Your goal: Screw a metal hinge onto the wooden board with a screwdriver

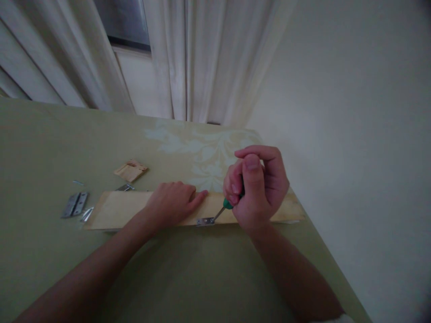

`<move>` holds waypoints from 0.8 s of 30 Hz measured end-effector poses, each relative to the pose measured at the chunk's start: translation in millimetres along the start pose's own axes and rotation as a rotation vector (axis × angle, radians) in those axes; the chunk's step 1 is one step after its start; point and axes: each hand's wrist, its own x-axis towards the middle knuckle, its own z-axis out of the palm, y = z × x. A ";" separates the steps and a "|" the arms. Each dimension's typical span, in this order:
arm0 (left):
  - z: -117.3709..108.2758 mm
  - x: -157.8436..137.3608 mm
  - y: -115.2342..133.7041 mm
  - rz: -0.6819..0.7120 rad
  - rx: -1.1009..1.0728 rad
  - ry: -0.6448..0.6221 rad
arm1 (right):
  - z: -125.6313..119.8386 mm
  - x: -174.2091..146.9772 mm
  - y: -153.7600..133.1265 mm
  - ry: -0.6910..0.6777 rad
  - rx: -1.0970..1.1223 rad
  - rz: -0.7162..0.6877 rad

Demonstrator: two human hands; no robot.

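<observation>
A long pale wooden board (117,208) lies flat across the table. At its near edge, a small metal hinge (204,221) sits with one leaf on the wood. My right hand (257,188) is closed around the handle of a green screwdriver (228,204); the handle is mostly hidden by the fingers. The slanted shaft reaches down to the right end of the hinge, its tip at a screw spot. My left hand (173,202) lies flat on the board just left of the hinge, fingers stretched out and pressing on the wood.
Left of the board lie a loose hinge (74,204), shiny clear packaging (87,214) and a small metal piece (78,182). A small wooden piece (131,170) is behind the board. The green table (168,278) meets a pale wall (363,157) on the right; curtains (218,58) hang behind.
</observation>
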 end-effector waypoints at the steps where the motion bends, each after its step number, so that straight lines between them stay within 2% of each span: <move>1: -0.5 0.1 0.4 -0.001 0.004 0.002 | 0.2 0.0 0.5 0.004 -0.009 -0.006; 7: -2.6 0.4 2.0 -0.002 0.016 -0.010 | 3.0 -4.3 0.9 0.038 -0.004 -0.066; 13: -4.5 -0.2 2.4 -0.023 0.003 -0.021 | 5.9 -16.3 -10.4 -0.063 0.019 -0.138; 19: -2.3 1.6 2.0 -0.031 -0.011 0.003 | 2.0 -17.5 -9.5 -0.082 -0.060 -0.077; 22: -2.0 1.8 1.1 -0.020 -0.039 0.004 | -3.4 -15.6 -4.9 -0.170 -0.115 -0.181; 24: -1.4 1.4 0.2 -0.020 -0.090 0.008 | -8.9 -10.5 -9.5 -0.323 -0.221 -0.261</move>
